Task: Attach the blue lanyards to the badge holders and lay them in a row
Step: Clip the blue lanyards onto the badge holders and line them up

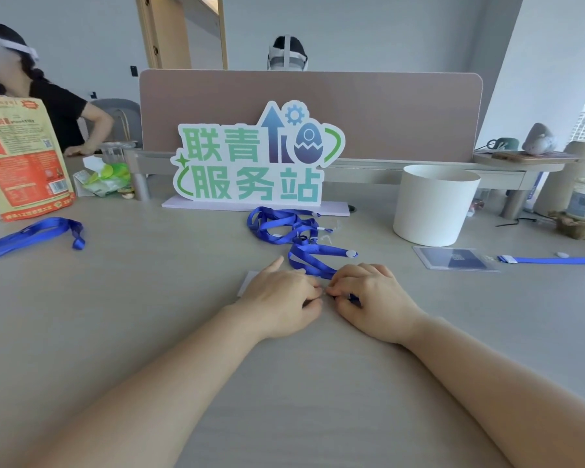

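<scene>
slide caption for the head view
Left hand holds a clear plastic badge holder while right hand pinches a blue fabric lanyard.

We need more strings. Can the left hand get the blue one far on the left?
Probably yes. Only bare table lies between the left hand and that lanyard, though it now pinches a badge holder.

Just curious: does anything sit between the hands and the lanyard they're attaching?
Nothing visible. The left hand grips the holder; the right hand pinches the lanyard right at it. Toward the finished badge on the right, nothing lies between either.
</scene>
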{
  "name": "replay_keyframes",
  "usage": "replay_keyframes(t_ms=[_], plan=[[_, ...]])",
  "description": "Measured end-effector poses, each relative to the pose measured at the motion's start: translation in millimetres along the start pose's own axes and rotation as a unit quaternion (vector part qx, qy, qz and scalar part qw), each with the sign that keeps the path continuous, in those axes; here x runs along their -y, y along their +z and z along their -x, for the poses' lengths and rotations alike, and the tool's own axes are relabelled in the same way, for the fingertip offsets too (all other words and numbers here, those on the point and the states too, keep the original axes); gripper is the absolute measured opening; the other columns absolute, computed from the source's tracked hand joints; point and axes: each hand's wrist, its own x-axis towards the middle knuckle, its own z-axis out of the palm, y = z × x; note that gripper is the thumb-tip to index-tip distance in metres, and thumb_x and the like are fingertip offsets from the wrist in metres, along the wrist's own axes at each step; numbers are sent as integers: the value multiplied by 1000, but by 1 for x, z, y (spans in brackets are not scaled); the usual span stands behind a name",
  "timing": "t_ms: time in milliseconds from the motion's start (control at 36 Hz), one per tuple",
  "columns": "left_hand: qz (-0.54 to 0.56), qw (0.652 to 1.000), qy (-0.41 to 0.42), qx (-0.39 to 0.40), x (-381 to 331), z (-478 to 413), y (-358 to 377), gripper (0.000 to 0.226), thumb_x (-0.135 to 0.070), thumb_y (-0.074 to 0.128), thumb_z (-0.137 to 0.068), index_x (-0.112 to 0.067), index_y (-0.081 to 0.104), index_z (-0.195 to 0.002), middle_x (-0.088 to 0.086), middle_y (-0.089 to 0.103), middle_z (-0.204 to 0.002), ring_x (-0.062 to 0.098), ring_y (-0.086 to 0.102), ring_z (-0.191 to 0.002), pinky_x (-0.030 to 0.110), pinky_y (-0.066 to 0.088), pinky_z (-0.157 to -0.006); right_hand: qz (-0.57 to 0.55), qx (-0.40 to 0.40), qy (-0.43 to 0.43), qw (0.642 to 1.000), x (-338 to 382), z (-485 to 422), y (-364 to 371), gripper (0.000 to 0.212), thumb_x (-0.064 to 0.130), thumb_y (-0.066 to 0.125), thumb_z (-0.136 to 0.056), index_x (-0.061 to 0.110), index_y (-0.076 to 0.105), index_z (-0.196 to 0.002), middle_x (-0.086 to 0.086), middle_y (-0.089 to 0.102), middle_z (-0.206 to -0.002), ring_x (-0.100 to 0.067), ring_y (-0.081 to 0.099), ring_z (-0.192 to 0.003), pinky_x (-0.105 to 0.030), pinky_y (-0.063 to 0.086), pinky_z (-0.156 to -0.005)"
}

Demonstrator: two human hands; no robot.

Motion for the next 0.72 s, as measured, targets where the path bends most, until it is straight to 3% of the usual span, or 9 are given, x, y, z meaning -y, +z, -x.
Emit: replay_keyframes(t_ms=[56, 111, 167, 222, 306, 389, 472, 611, 722], plan=[[-27, 1000, -6, -3, -3, 1, 2, 34, -34, 32, -96, -19, 63, -99, -11, 60, -119, 11, 40, -132, 36, -2, -117, 6, 4, -1, 1000, 0, 0, 1, 47, 41, 30, -76, 28, 71, -95, 16, 63, -101, -15, 58, -96, -31, 36, -94], [-30, 999, -12, -30, -8, 3, 5, 31, -34, 35, -94, -14, 59, -88, -6, 61, -104, 17, 51, -114, 36, 17, -114, 5, 7, 12, 1000, 0, 0, 0, 39, 36, 36, -79, 29, 70, -97, 16, 62, -104, -15, 56, -98, -31, 36, -96], [4, 997, -33, -65, -13, 8, 7, 25, -35, 39, -92, -15, 50, -81, -6, 54, -88, 20, 53, -92, 31, 39, -74, -1, 8, 27, 1000, 0, 2, -2, 32, 31, 43, -81, 31, 69, -99, 15, 61, -105, -14, 54, -98, -30, 35, -94], [46, 993, -67, -84, -16, 13, 6, 21, -37, 43, -90, -18, 47, -83, -7, 51, -82, 19, 50, -83, 29, 29, -57, 7, 4, 35, 999, 2, 4, -4, 31, 32, 44, -81, 33, 69, -99, 14, 61, -103, -15, 55, -97, -30, 36, -92], [56, 990, -93, -87, -18, 13, 3, 26, -41, 45, -91, -18, 52, -100, -6, 58, -99, 19, 54, -96, 30, 36, -68, 27, -4, 53, 998, 3, 6, -7, 35, 41, 39, -82, 36, 69, -99, 10, 62, -102, -17, 57, -98, -30, 34, -91], [66, 987, -112, -93, -19, 16, 2, 29, -50, 43, -91, -22, 49, -98, -7, 53, -99, 19, 52, -99, 31, 34, -69, 34, -1, 72, 997, 2, 9, -10, 31, 39, 42, -88, 34, 70, -100, 7, 60, -102, -17, 57, -97, -30, 32, -91], [53, 991, -118, -30, -19, 25, 3, 44, -61, 36, -90, -41, 41, -129, -5, 46, -118, 19, 44, -116, 33, 38, -88, 47, -4, 78, 996, 1, 15, -12, 22, 31, 49, -91, 28, 71, -95, 5, 60, -100, -18, 57, -94, -27, 30, -86], [37, 992, -117, 40, -27, 39, -4, 57, -70, 30, -87, -52, 27, -141, -2, 32, -136, 18, 29, -132, 33, 24, -109, 44, -2, 78, 996, -3, 34, -23, 21, 35, 52, -88, 28, 72, -88, 7, 61, -95, -18, 57, -90, -25, 25, -83], [24, 992, -116, 50, -30, 41, -8, 57, -70, 27, -88, -49, 28, -141, -5, 20, -153, 16, 19, -141, 44, 6, -118, 63, 5, 82, 995, -2, 50, -35, 22, 35, 51, -91, 35, 71, -101, 8, 61, -106, -16, 55, -99, -26, 26, -87]])
